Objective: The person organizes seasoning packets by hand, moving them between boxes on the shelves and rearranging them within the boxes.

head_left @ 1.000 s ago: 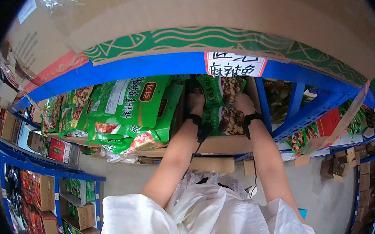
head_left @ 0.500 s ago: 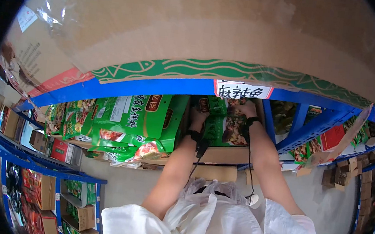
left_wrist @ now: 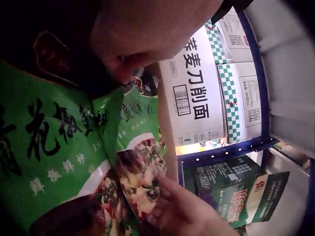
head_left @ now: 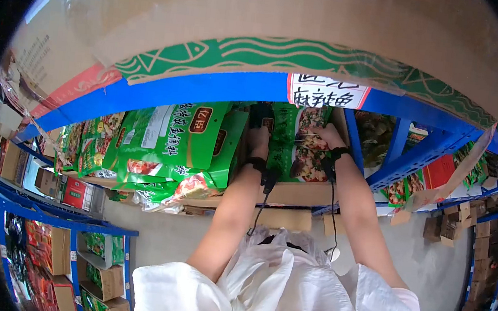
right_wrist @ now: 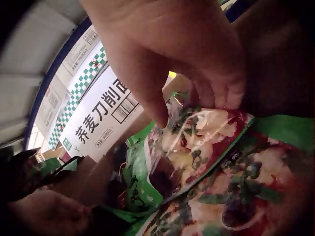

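Note:
My left hand reaches into a cardboard box on the shelf, its fingers curled at the dark top edge of a green fish seasoning packet. On the packet's other side my right hand pinches the edge beside the printed food picture. In the right wrist view the thumb and fingers of this hand bear on a packet that overlaps another one. The left wrist view shows two green packets pressed side by side, with the right thumb on the farther one.
Larger green seasoning bags are piled just left of the hands. A blue shelf beam with a handwritten label crosses above, under a big carton. White noodle cartons stand behind. A blue upright is at right.
The head view dipped and came back up. Between the hands, the packets have shifted from an upper and a lower one to one long face. The right hand stays at the packet's edge.

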Demonstrator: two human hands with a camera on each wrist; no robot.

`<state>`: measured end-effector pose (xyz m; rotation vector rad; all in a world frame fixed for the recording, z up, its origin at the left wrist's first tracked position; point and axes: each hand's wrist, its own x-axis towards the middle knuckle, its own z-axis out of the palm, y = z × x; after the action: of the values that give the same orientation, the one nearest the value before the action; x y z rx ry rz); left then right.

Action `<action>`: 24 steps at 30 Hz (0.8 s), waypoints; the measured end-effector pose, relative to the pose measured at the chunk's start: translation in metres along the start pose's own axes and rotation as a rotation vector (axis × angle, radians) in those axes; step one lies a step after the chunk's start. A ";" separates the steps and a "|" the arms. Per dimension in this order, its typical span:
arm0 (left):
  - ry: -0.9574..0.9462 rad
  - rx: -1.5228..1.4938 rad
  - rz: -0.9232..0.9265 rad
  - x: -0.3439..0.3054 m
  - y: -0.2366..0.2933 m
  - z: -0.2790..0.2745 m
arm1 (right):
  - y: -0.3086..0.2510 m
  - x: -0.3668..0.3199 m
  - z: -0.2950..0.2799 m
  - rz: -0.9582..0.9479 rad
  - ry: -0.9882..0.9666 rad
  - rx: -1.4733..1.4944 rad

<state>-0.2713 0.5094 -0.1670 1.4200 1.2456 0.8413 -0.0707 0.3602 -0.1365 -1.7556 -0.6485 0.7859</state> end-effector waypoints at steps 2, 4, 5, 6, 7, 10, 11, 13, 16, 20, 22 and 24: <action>0.090 0.154 0.166 -0.014 0.015 -0.006 | -0.029 -0.030 -0.004 0.120 -0.124 0.014; 0.088 0.023 0.139 -0.012 0.026 0.000 | -0.022 -0.036 0.003 0.003 -0.118 0.057; 0.088 -0.042 0.121 -0.016 0.029 -0.001 | -0.019 -0.037 -0.001 0.082 -0.169 -0.072; -0.066 -0.081 0.054 -0.040 0.053 -0.018 | -0.019 -0.037 -0.009 0.161 -0.222 -0.201; -0.168 0.038 0.155 -0.053 0.056 -0.028 | -0.017 -0.036 -0.018 0.238 -0.277 -0.330; -0.322 0.390 0.467 -0.100 0.069 -0.062 | -0.048 -0.056 -0.021 0.458 -0.439 -0.705; -0.265 0.502 0.579 -0.131 0.090 -0.079 | -0.065 -0.066 -0.020 0.573 -0.499 -0.848; -0.165 0.691 0.818 -0.161 0.089 -0.088 | -0.069 -0.074 -0.016 0.523 -0.449 -0.943; -0.184 0.848 1.006 -0.174 0.057 -0.080 | -0.135 -0.099 0.002 0.498 -0.565 -1.062; -0.453 0.839 0.775 -0.177 0.047 -0.074 | -0.060 -0.014 -0.013 0.170 0.132 -0.706; -0.464 0.843 0.775 -0.175 0.044 -0.074 | -0.056 -0.009 -0.016 0.198 0.105 -0.362; -0.503 0.875 0.736 -0.174 0.043 -0.074 | -0.062 -0.016 -0.005 0.275 0.139 -0.041</action>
<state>-0.3685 0.3617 -0.0879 2.6894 0.6780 0.3080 -0.0805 0.3635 -0.0730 -1.9435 -0.3354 0.8311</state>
